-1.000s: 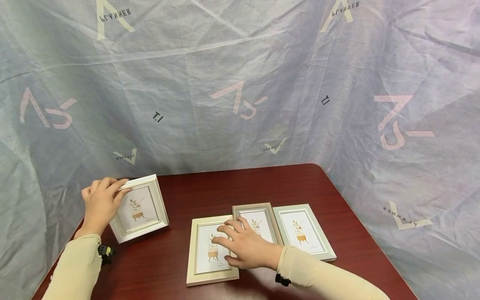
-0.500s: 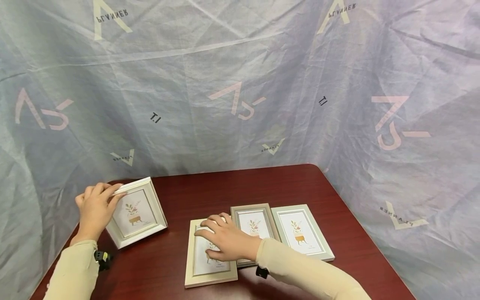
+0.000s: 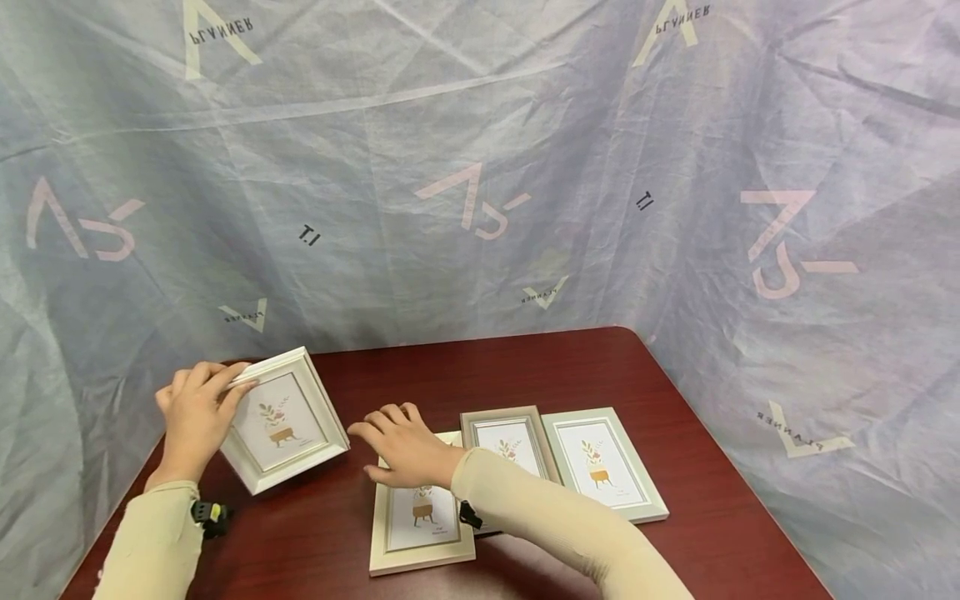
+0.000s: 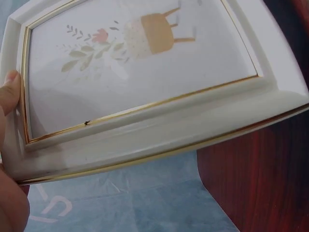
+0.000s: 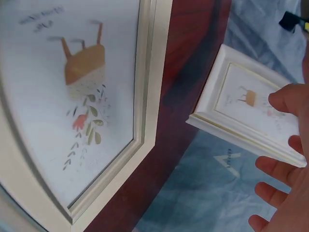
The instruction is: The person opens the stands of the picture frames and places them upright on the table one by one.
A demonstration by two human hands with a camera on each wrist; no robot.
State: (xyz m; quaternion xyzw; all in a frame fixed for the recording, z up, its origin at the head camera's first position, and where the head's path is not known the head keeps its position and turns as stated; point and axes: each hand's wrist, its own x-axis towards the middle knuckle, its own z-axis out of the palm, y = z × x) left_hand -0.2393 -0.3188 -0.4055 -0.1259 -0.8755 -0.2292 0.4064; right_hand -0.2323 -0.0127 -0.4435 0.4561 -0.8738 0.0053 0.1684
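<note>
The left hand (image 3: 193,414) pinches the white frame (image 3: 286,421) by its top-left corner, tilted, long axis leaning left, lower edge on the surface (image 3: 450,375). The right hand (image 3: 401,446), fingers spread, hovers just right of it, over the cream frame (image 3: 422,521).

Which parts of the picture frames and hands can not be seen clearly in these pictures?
- White frame: its back, all views; the left hand covers its left edge in the head view.
- Cream frame: top hidden by the right hand, head view.
- Small print on the pictures: too small.
</note>
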